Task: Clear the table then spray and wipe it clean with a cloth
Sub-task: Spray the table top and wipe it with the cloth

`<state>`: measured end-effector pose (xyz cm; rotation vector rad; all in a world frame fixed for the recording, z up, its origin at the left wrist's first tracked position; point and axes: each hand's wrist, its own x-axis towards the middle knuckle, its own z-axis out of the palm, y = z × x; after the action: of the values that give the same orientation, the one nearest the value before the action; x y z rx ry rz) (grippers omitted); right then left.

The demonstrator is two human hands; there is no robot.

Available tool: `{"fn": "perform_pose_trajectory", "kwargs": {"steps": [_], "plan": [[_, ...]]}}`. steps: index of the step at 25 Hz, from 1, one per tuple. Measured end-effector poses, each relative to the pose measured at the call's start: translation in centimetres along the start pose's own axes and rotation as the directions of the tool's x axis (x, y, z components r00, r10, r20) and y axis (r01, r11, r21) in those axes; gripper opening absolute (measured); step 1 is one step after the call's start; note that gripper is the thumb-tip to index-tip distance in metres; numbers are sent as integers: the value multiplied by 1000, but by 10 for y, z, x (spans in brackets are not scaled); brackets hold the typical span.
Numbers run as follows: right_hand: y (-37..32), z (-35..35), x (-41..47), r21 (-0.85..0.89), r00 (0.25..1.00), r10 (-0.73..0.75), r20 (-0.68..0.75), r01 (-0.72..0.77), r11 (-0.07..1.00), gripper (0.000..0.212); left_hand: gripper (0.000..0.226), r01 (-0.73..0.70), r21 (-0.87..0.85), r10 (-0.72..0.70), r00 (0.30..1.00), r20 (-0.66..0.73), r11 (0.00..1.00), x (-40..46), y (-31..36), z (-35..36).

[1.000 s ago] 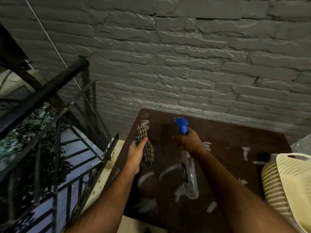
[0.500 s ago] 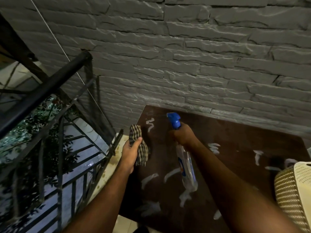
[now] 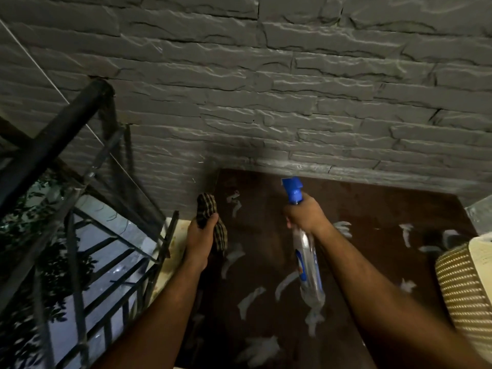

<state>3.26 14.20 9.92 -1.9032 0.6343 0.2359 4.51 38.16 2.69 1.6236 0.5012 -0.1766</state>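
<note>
A dark brown table (image 3: 372, 209) stands against the stone wall, streaked with white marks. My right hand (image 3: 303, 217) grips the neck of a clear spray bottle (image 3: 308, 262) with a blue nozzle pointing toward the wall, held above the table's middle. My left hand (image 3: 199, 235) holds a checked cloth (image 3: 210, 217) bunched in its fingers over the table's left edge.
A cream woven basket (image 3: 463, 288) sits at the table's right edge. A black metal railing (image 3: 66, 145) runs along the left, with a drop and foliage beyond it. The grey stone wall (image 3: 292, 89) closes the far side.
Both hands have shifted slightly left toward the table's left side. The view has tilted, so the basket sits further right in frame. Grips on cloth and bottle are unchanged.
</note>
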Motion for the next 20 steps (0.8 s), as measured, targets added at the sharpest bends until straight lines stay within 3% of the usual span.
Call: {"fn": "perform_pose_trajectory", "kwargs": {"steps": [4, 7, 11, 15, 20], "plan": [[-10, 20, -1, 70, 997, 21, 75, -26, 997, 31, 47, -35, 135, 42, 998, -49, 990, 38, 2, -5], [-11, 45, 2, 87, 990, 34, 135, -46, 995, 23, 62, -25, 182, 45, 994, -104, 983, 74, 2, -9], [7, 70, 4, 22, 975, 116, 190, -122, 992, 18, 57, -59, 292, 90, 991, -96, 955, 102, 4, -5], [17, 72, 32, 58, 978, 99, 184, -112, 992, 28, 46, -148, 504, 206, 977, -61, 851, 138, 4, 13], [20, 76, 63, 112, 987, 11, 158, -29, 993, 21, 46, -257, 680, 312, 949, 45, 687, 182, -4, 37]]}}
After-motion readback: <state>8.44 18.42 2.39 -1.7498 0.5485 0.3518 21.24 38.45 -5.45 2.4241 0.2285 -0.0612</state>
